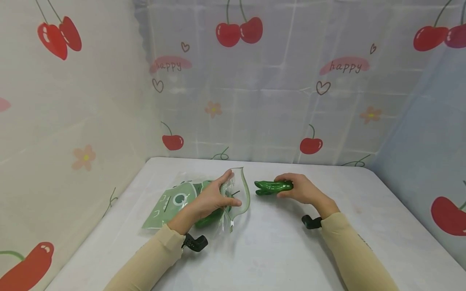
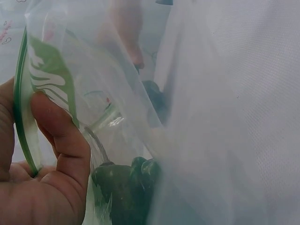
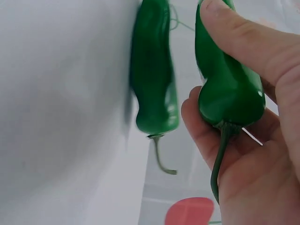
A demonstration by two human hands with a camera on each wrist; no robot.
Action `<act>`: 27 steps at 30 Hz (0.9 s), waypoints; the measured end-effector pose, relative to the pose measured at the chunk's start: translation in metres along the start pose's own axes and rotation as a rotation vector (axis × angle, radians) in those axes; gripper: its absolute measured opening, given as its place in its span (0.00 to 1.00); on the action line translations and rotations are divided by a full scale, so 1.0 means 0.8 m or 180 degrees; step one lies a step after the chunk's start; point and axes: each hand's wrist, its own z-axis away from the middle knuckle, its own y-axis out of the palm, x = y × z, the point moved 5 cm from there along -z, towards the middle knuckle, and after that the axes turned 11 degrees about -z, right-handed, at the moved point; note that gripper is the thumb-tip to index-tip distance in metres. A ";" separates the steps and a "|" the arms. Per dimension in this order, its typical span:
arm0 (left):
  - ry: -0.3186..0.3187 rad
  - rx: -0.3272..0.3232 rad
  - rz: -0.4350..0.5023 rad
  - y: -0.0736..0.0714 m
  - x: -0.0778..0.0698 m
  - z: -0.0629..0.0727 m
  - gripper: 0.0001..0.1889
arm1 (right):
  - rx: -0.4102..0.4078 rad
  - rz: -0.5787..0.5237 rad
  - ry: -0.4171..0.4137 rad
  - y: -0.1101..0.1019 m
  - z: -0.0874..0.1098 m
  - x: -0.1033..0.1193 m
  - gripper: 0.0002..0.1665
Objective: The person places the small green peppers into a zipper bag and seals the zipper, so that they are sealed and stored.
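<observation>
My left hand [image 1: 211,198] grips the mouth of a clear zip bag [image 1: 171,206] with green printing, thumb and forefinger spread at the opening. In the left wrist view, the green zip strip [image 2: 22,103] runs between its fingers. Inside the bag is a green pepper [image 2: 115,183] with a long stem. My right hand [image 1: 303,190] holds a long, glossy green pepper [image 3: 232,93] between thumb and fingers, stem toward the palm. Close beside it, a second long green pepper [image 3: 153,70] lies on the white table, partly hidden in the head view.
The white table [image 1: 276,250] meets a pale curtain [image 1: 269,97] printed with cherries at the back, with more sheeting at both sides. A black wrist camera mount sits at each wrist, the left mount [image 1: 195,243] close over the table.
</observation>
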 end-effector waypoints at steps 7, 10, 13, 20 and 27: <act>-0.0009 0.0014 0.0012 0.000 -0.001 0.001 0.64 | 0.0042 0.0075 0.0001 -0.007 0.002 0.020 0.32; -0.0009 0.0013 0.0002 0.000 -0.001 0.001 0.64 | 0.0062 0.0104 -0.0017 -0.010 0.004 0.029 0.33; -0.0015 0.0019 -0.0007 0.000 -0.001 0.001 0.64 | 0.0055 0.0094 -0.0073 -0.013 0.006 0.038 0.33; -0.0010 0.0011 -0.0041 0.000 0.000 0.001 0.65 | 0.0014 0.0001 -0.0291 -0.016 0.011 0.056 0.33; 0.0002 0.0000 -0.0038 0.000 0.000 0.000 0.65 | -0.0017 -0.0004 -0.0382 -0.015 0.012 0.065 0.31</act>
